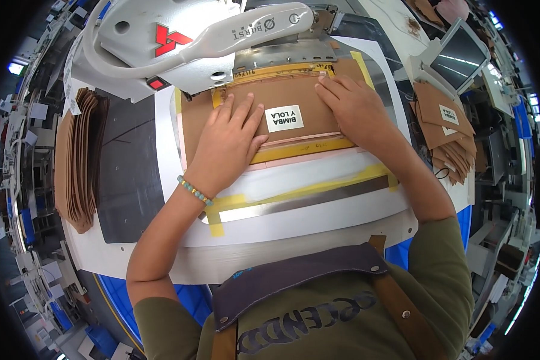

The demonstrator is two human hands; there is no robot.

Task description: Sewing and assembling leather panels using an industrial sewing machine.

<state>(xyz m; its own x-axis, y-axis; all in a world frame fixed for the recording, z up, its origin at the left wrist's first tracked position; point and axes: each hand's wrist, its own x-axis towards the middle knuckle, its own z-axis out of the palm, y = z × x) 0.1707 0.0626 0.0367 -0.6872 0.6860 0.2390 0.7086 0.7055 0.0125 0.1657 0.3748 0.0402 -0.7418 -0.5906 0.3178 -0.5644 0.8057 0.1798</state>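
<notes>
A brown leather panel (282,92) with a white printed label (284,119) lies under the head of a white sewing machine (144,45). My left hand (231,141) rests flat on the panel's left part, fingers spread and pointing away from me. On its right part lies my right hand (357,108), fingers stretched out, the tips near the upper edge. A yellow strip (303,149) runs along the panel's near edge, and another yellow strip (282,72) with handwriting along its far edge. Beneath is a white board with yellow tape (228,201).
A stack of brown panels (78,162) stands on the left of the table. More brown labelled pieces (447,129) lie in a pile at the right, below a tilted screen (459,57). A light grey handle-shaped part (252,33) with a cable crosses above the work.
</notes>
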